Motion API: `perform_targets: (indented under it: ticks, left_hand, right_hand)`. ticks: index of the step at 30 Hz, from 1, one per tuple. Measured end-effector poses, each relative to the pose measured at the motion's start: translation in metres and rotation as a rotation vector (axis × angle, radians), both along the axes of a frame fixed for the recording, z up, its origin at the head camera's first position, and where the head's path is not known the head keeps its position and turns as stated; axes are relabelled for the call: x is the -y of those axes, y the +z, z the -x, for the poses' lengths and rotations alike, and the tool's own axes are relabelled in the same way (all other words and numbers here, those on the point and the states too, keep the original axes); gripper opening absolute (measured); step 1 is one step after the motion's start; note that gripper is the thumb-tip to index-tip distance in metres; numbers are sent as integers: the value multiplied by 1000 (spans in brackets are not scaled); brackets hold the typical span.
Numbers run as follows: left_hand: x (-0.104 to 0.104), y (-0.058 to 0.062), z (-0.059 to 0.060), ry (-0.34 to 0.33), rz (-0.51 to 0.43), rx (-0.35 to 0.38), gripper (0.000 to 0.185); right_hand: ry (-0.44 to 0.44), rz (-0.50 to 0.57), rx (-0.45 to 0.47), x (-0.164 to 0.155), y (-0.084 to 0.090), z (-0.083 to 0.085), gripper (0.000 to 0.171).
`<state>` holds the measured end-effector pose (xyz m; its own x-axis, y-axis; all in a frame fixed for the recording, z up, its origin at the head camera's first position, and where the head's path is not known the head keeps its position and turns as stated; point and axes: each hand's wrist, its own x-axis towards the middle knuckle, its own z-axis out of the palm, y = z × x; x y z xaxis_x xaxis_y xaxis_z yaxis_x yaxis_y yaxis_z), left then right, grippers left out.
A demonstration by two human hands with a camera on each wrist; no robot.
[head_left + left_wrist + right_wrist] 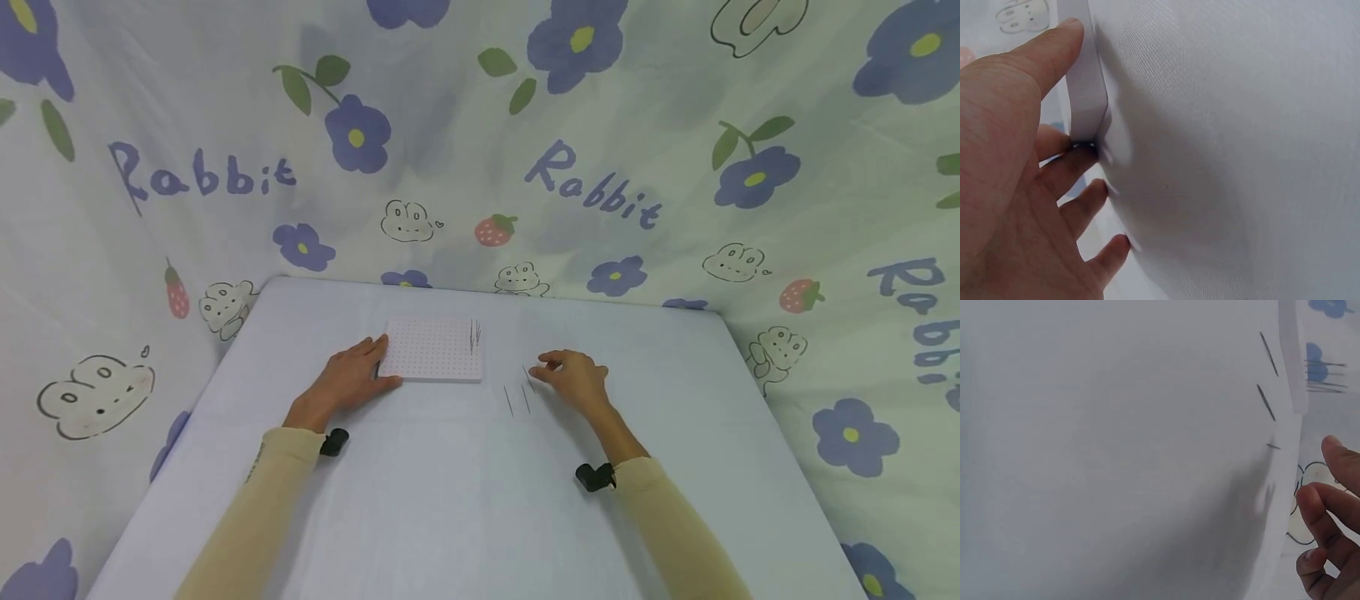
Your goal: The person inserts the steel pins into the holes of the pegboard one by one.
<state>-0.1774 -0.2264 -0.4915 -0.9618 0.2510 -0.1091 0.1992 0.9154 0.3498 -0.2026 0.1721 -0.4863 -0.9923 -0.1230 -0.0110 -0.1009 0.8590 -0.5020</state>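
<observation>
A white table (pixel 450 500) stands in a room hung with a cloth (pixel 675 192) showing purple flowers, bunnies and the word "Rabbit". The left hand (pixel 348 379) lies flat, fingers straight, touching the left edge of a white pegboard (pixel 431 350). Thin needles (pixel 475 333) stand in its far right corner. The right hand (pixel 573 377) hovers with loose fingers, holding nothing, just beside loose needles (pixel 517 398) on the table.
</observation>
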Motion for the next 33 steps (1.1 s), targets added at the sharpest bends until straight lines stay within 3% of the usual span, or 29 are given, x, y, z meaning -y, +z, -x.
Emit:
perform_targets:
  ticks: [11,33]
  left_hand:
    - [-1,1,1,4,1,1,89]
    - [-2,2,2,2,8,-1,89]
  right_hand:
    - [-10,-15,61,1,-16,-6,46]
    - [-3,-45,-1,4,-21,-4,35]
